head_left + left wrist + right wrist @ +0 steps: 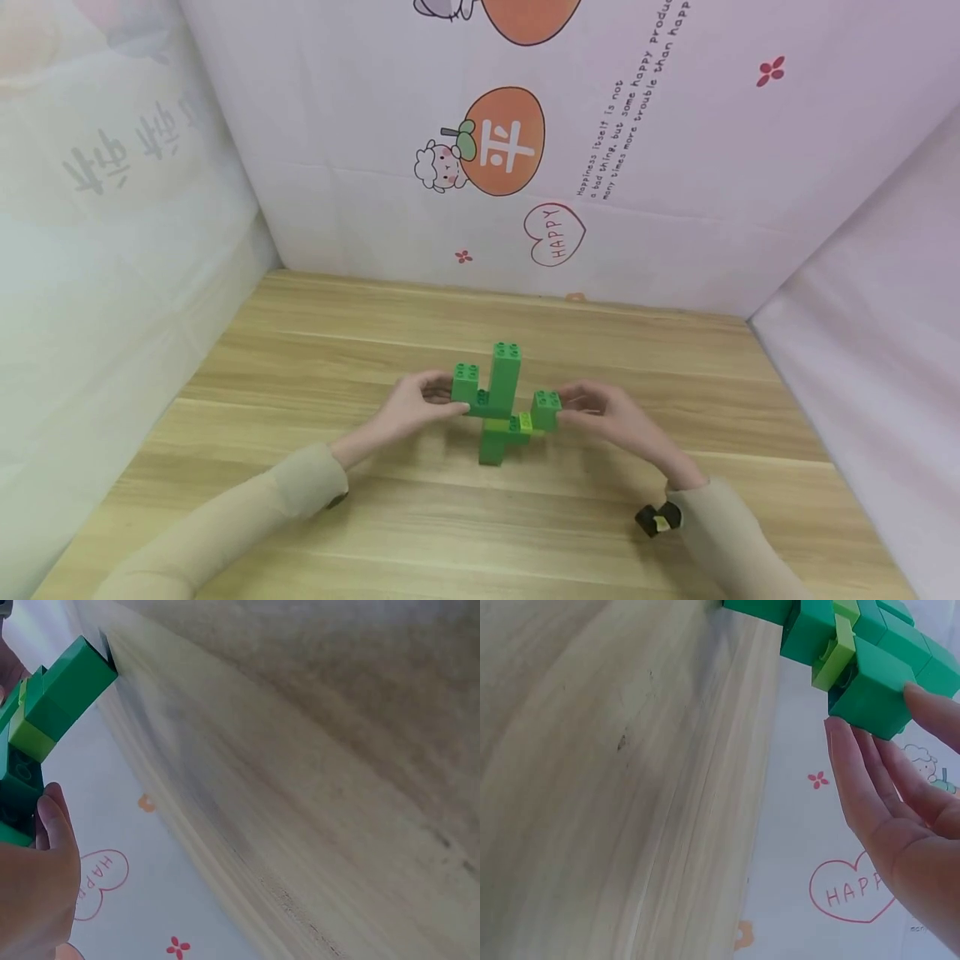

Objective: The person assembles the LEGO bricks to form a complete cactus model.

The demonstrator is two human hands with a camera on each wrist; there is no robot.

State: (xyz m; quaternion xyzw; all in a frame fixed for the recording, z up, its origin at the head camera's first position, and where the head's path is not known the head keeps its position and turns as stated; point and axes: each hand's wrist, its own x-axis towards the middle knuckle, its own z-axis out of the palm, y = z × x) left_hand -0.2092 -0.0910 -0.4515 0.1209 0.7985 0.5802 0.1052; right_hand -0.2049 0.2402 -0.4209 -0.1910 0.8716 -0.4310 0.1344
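A cactus-shaped build of green toy building bricks (505,383) stands upright at the middle of the table, with a tall column and a side arm on either side. My left hand (412,408) holds the left arm, the thumb at its near face and the fingers behind, partly hidden. On the other side, my right hand (611,417) pinches the end brick (877,690) of the right arm between thumb and fingertips. Lime-green bricks (30,740) sit between the darker green ones. The foot of the build (491,450) is close over the wood.
A wood-grain table (375,317) lies beneath. White printed cloth (360,167) hangs behind it, with more cloth at the left and right sides. A black device (658,518) shows at the right sleeve cuff.
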